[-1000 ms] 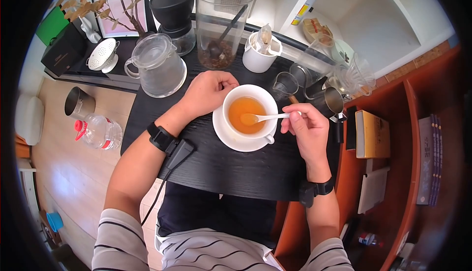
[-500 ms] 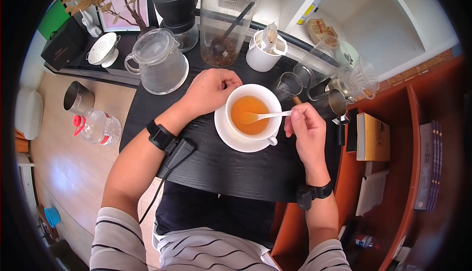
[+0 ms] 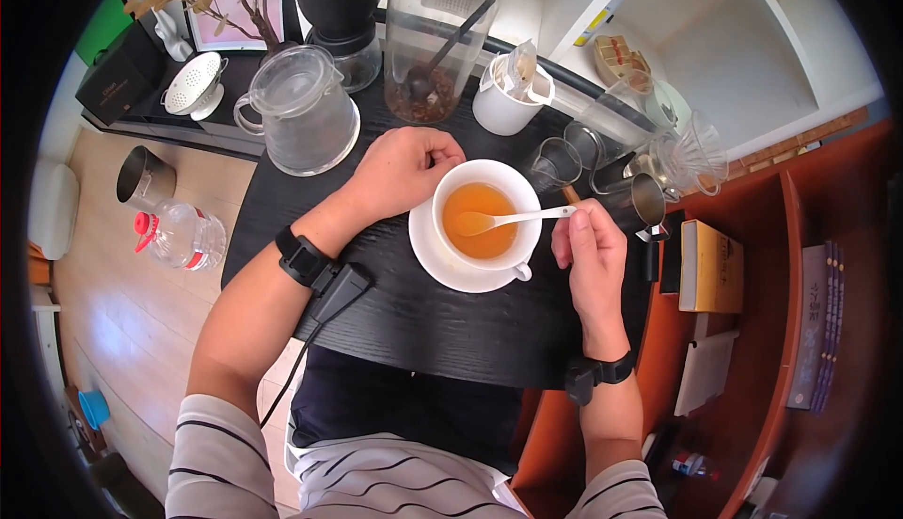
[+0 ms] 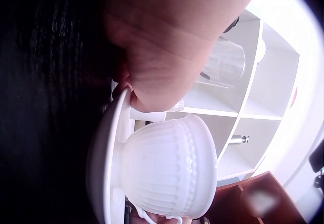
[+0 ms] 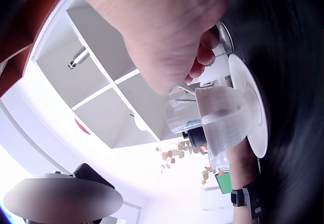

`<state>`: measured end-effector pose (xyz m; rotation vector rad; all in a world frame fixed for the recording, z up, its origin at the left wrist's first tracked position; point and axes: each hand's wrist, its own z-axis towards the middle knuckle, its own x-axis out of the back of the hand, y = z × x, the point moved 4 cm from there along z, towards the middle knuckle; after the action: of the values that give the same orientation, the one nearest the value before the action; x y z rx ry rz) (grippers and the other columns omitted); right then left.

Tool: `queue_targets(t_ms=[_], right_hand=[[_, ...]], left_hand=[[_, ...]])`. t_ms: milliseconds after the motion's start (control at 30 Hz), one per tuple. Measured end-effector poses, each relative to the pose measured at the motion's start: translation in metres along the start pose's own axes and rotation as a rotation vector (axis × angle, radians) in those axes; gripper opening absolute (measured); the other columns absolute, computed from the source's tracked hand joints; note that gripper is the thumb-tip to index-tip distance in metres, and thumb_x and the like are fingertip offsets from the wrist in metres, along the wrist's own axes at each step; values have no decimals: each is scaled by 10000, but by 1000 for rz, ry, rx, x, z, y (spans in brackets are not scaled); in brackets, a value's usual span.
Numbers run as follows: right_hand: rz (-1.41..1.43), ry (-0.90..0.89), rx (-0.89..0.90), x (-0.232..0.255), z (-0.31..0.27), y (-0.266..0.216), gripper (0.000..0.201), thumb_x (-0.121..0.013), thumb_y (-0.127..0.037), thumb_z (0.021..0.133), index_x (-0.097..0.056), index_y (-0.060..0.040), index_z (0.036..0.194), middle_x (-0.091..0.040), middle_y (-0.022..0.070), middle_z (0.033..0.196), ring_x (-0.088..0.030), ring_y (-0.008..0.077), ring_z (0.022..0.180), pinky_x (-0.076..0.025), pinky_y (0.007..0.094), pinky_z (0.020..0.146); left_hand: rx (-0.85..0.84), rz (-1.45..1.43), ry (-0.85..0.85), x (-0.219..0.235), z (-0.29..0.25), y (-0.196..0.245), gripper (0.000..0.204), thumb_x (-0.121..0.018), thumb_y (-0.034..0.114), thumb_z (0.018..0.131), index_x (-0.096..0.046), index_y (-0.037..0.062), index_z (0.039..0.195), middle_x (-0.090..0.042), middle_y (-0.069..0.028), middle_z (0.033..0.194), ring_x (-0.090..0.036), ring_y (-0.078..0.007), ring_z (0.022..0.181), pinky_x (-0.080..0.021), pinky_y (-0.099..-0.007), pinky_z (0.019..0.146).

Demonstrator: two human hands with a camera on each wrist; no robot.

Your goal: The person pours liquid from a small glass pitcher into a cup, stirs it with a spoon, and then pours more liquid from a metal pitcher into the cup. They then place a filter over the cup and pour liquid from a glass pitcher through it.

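A white cup [image 3: 524,190] of amber liquid stands on a white saucer [image 3: 435,260] on the black table. My left hand [image 3: 400,173] pinches the saucer's rim at its far left; in the left wrist view, its thumb lies over the rim of the saucer [image 4: 104,148], beside the fluted cup [image 4: 162,165]. A white spoon [image 3: 517,219] slants into the liquid, bowl to the left, its handle across the cup's right rim. With curled fingers, my right hand [image 3: 596,255] pinches the very end of the handle between thumb and forefinger. Those fingertips are hidden in the right wrist view.
Behind the cup stand a lidded glass pot [image 3: 303,119], a black grinder [image 3: 340,1], a tall glass vessel [image 3: 414,39] with a dark scoop, and a white mug [image 3: 503,110]. Small glasses and a metal pitcher [image 3: 647,201] crowd the right. Shelves [image 3: 752,331] flank the table.
The spoon's bowl has shifted slightly left in the cup, and more of the handle's end shows at my right fingertips. My left hand stays at the saucer. The head view has shifted slightly.
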<state>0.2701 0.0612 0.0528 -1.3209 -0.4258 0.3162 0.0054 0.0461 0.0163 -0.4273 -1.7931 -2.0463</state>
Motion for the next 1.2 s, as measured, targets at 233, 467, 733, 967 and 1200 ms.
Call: queue_targets(t_ms=[233, 467, 733, 967, 1200], right_hand=[[22, 15, -25, -1, 3, 3, 369, -509, -285, 1151, -631, -36, 908, -531, -21, 665, -449, 42, 591, -347, 224, 549], [39, 12, -68, 0, 2, 4, 351, -521, -253, 1140, -639, -31, 895, -540, -21, 664, -446, 41, 590, -347, 225, 546], [-135, -10, 59, 1, -3, -5, 296, -566, -204, 1113, -648, -8, 907, -563, -23, 698, -484, 43, 618, -361, 223, 565], [-228, -68, 121, 1, -4, -7, 288, -590, -166, 1084, -647, 2, 857, -565, -19, 695, -469, 44, 617, -355, 236, 564], [-245, 96, 147, 9, -7, -9, 273, -610, -152, 1078, -652, 3, 858, -534, -36, 663, -446, 36, 593, -335, 237, 550]], left_hand=[[3, -41, 33, -2, -1, -2, 174, -725, 199, 915, -795, 51, 975, -732, -50, 774, -657, -152, 657, -527, -301, 652], [-6, -44, 38, -2, -1, -3, 176, -726, 202, 915, -794, 48, 966, -721, -44, 755, -650, -148, 645, -524, -298, 646], [-2, -54, 35, -3, -1, -3, 184, -727, 213, 914, -792, 47, 960, -722, -44, 754, -651, -150, 643, -519, -303, 640], [4, -9, 5, -1, -1, -1, 179, -785, 165, 940, -773, 2, 1014, -707, 19, 788, -589, -17, 699, -500, -215, 642], [-9, -25, 15, 0, -2, 0, 178, -783, 168, 940, -777, 7, 1016, -696, 19, 776, -563, -17, 685, -486, -218, 629]])
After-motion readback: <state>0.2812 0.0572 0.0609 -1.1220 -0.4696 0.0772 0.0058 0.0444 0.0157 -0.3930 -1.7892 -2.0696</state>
